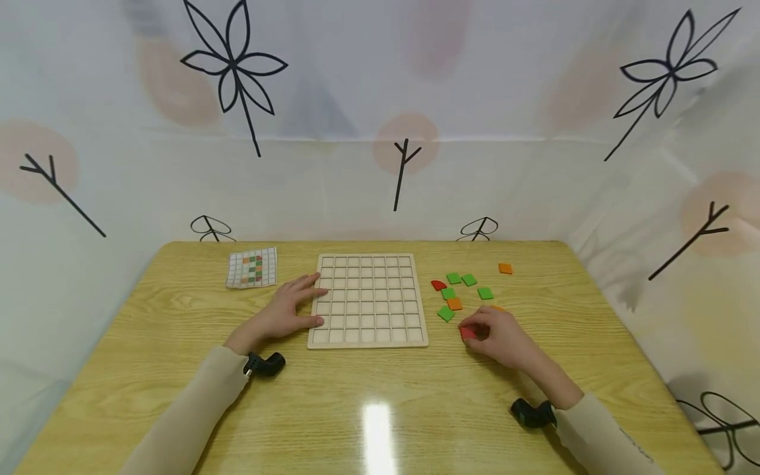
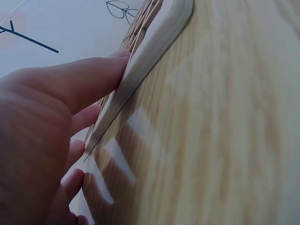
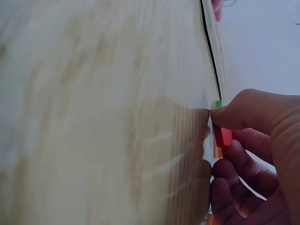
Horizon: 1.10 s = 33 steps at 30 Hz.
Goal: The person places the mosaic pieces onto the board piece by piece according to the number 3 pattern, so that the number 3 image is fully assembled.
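A pale wooden grid board (image 1: 368,345) with rows of square recesses lies mid-table. Across its left edge rests my left hand (image 1: 291,309), fingers spread and fairly straight, thumb on the rim; the left wrist view shows that thumb (image 2: 93,77) against the board's side. To the right of the board, my right hand (image 1: 495,335) pinches a red tile (image 1: 468,333) between thumb and fingers, low over the table. In the right wrist view the red tile (image 3: 223,135) stands tilted below the thumb. Loose green tiles (image 1: 446,313) and an orange tile (image 1: 454,303) lie just beyond this hand.
A red quarter-round tile (image 1: 439,285) lies by the board's right edge. Farther back right is another orange tile (image 1: 505,268). A paper card (image 1: 252,268) with a coloured grid pattern lies at the back left. A printed cloth (image 1: 332,185) hangs behind the table.
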Each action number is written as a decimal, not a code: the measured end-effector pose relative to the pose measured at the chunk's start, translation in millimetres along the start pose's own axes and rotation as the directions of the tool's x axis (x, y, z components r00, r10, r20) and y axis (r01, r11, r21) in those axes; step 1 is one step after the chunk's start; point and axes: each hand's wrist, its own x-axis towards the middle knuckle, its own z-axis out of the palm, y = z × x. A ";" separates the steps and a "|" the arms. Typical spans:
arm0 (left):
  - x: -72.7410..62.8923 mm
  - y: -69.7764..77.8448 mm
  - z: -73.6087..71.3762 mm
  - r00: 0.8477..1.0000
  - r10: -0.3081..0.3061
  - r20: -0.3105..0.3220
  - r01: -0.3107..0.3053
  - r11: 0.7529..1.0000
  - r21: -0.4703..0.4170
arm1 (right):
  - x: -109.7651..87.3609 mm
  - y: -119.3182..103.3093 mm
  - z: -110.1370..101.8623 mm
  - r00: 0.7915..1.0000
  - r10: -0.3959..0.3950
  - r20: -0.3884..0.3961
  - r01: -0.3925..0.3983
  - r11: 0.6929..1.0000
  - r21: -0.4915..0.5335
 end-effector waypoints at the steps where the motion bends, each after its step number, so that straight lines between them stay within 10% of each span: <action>1: 0.0 -0.1 0.2 1.000 0.000 -0.001 0.000 1.000 0.003 | 0.3 0.1 -0.2 1.000 0.000 0.002 0.000 1.000 -0.003; 16: 0.5 -0.9 2.6 1.000 -0.009 0.001 0.009 1.000 0.007 | 22.2 -10.3 -4.0 1.000 -0.003 -0.028 0.003 1.000 -0.019; 33: -0.8 -2.3 5.9 1.000 -0.002 -0.023 0.002 1.000 0.005 | 95.0 -23.3 13.7 0.995 0.056 -0.079 -0.048 0.995 0.090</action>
